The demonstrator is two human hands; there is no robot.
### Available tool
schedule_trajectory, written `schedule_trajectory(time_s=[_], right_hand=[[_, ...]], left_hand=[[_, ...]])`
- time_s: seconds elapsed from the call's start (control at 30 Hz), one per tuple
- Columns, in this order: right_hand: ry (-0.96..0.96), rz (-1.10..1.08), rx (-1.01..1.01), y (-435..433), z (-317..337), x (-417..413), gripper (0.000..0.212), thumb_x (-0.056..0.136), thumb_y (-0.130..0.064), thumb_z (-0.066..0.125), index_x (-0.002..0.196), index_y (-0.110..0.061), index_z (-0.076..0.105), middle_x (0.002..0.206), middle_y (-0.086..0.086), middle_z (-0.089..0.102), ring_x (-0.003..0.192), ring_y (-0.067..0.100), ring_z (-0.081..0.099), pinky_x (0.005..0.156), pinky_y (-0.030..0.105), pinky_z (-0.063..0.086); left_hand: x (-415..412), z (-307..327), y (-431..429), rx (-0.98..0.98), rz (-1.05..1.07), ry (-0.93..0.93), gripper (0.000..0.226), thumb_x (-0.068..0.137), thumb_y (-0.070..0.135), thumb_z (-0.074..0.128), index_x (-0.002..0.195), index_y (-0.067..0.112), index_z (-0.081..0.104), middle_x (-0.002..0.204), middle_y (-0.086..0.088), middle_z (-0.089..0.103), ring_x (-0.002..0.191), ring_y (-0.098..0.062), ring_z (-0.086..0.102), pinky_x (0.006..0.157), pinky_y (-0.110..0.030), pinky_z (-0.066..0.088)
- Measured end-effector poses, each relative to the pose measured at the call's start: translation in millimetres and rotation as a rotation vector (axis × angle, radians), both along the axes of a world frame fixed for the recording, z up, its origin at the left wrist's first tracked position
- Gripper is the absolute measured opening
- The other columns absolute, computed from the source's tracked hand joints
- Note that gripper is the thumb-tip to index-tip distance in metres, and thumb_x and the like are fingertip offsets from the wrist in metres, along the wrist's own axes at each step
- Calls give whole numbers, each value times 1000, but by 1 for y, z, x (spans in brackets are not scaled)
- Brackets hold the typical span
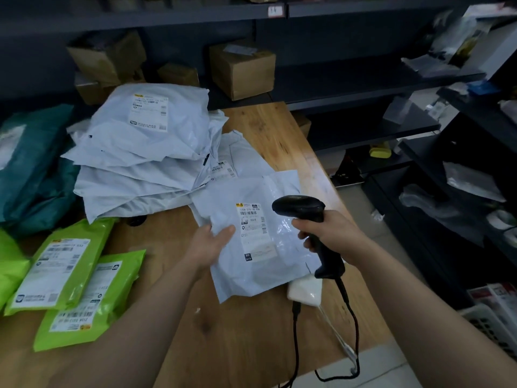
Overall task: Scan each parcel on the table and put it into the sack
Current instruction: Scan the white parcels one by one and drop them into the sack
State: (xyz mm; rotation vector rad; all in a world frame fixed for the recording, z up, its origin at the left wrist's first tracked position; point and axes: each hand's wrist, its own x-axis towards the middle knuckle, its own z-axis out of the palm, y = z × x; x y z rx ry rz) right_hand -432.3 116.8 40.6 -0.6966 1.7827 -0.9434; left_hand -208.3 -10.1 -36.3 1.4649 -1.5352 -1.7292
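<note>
A white poly-mailer parcel (268,247) with a printed label lies near the right side of the wooden table (223,331). My left hand (212,242) holds its left edge, thumb on top and fingers underneath. My right hand (321,233) grips the handle of a black barcode scanner (305,217), whose head hangs just right of the label and points at it. The scanner's black cable (352,326) trails off the table's front right corner. No sack can be made out.
A stack of white mailers (145,158) fills the table's middle left. Green parcels (64,278) lie at the front left, teal ones (33,163) behind them. A small white box (305,292) sits under the scanner handle. Dark shelves with cardboard boxes (243,68) stand behind and right.
</note>
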Motion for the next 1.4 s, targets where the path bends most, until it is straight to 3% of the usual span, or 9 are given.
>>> schedule_trajectory(time_s=[0.17,0.37,0.5,0.63,0.93,1.07,1.17,1.3,1.4], right_hand=[[58,138,-22,-1,23,24,18,85,-28,70,86,-10,69,61,-2,64,50,10,58,51,22,49],[80,166,-6,-2,31,43,21,85,-28,69,88,-8,67,58,-2,62,48,10,56,48,21,47],[81,168,6,-3,34,47,19,85,-29,69,87,-10,67,58,-2,61,47,10,55,47,21,46],[90,191,23,-6,36,46,19,84,-29,70,87,-10,66,59,-1,61,46,11,55,46,21,46],[101,208,55,-10,36,41,21,81,-31,72,80,-11,64,57,-1,60,47,13,54,49,25,46],[82,203,60,-13,36,42,21,81,-30,72,81,-10,65,58,0,59,47,14,54,49,25,46],[86,199,69,-15,37,42,21,80,-29,73,79,-10,64,56,0,59,46,13,54,49,26,46],[98,196,51,-15,40,35,22,79,-32,73,75,-12,64,54,-3,60,45,13,54,47,24,46],[90,175,20,-15,40,31,24,80,-34,72,80,-11,66,56,-2,63,47,13,57,49,25,48]], left_hand=[[29,-9,9,17,123,74,7,92,16,63,98,18,66,104,-6,72,99,-28,68,91,-44,53],[47,-29,15,7,211,40,14,92,13,63,106,13,62,110,-17,69,98,-32,66,94,-48,51],[48,-40,15,20,235,-1,10,90,17,66,98,20,62,106,-12,70,99,-31,66,95,-50,51],[48,-46,15,35,243,14,22,90,18,67,111,14,62,112,-13,69,101,-30,66,96,-50,50],[47,-47,15,32,261,-26,31,91,20,65,119,8,61,113,-9,67,103,-26,64,97,-43,49],[47,-48,16,40,273,1,25,93,19,62,117,10,60,112,-8,66,95,-21,64,87,-36,50],[46,-48,18,66,302,45,20,94,20,61,113,12,60,106,-9,68,96,-25,65,92,-41,51],[44,-50,18,37,331,26,14,95,21,60,108,15,58,85,7,64,76,-5,60,69,-24,46],[43,-45,21,3,323,1,13,95,20,58,106,15,59,82,11,63,72,2,58,56,-12,45]])
